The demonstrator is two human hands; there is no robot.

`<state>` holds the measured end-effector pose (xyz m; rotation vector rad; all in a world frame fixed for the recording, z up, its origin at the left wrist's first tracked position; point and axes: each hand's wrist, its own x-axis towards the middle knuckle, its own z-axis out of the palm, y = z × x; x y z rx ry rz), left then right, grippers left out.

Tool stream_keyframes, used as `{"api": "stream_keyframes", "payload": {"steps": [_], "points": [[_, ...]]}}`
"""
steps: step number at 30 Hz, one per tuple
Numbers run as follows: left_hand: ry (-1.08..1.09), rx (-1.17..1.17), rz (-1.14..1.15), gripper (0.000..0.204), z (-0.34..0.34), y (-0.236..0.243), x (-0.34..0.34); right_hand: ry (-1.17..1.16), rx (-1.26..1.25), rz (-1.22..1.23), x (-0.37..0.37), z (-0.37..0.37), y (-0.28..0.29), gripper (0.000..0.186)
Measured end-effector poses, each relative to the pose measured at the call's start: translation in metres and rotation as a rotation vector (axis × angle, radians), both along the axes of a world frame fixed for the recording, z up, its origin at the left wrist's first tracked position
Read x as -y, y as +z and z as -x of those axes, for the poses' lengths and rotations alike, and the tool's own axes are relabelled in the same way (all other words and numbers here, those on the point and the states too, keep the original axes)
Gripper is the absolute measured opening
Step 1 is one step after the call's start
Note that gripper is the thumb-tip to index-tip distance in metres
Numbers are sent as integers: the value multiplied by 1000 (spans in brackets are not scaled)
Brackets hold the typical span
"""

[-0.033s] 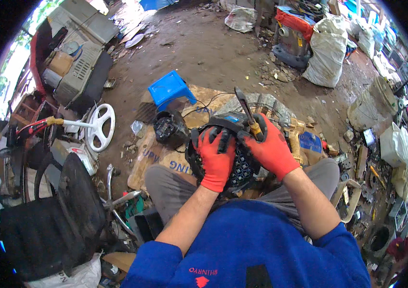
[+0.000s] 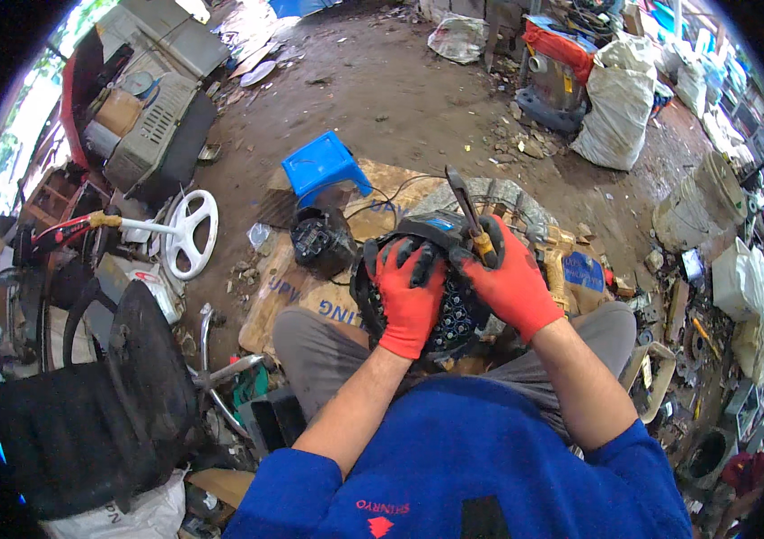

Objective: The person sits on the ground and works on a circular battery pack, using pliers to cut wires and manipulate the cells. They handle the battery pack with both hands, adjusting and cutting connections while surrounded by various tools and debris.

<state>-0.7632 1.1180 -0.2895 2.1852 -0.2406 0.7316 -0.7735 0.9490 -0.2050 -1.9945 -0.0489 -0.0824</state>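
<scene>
In front of my lap sits a rounded black housing [image 2: 454, 316] with rows of round, silvery-rimmed cells; I cannot tell its exact kind. My left hand [image 2: 409, 292], in a red glove with black fingertips, grips its top left side with bent fingers. At its upper right my right hand [image 2: 509, 283], gloved alike, is closed round the yellow handle of a hand tool [image 2: 463, 199] with a long dark metal head pointing up and away. The tool's lower end is hidden in the glove. A second black part [image 2: 317, 241] with a cable stands just left of the housing.
A blue plastic stool [image 2: 324, 166] stands beyond the printed board [image 2: 265, 310]. To the left lie a white wheel [image 2: 192, 235] on a shaft and a black chair seat [image 2: 153, 359]. A yellow tool [image 2: 554, 265] and scrap lie right; a white sack [image 2: 615, 112] stands farther back.
The whole view has shifted very slightly. Both hands, the housing and the tool keep the same places relative to each other.
</scene>
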Motion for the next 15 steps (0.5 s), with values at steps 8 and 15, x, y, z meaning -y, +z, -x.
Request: {"api": "stream_keyframes", "payload": {"steps": [8, 15], "points": [[-10, -1, 37, 37, -10, 7, -2, 22, 35, 25, -7, 1, 1, 42], [-69, -4, 175, 34, -14, -7, 5, 41, 64, 76, 1, -3, 0, 57]]}}
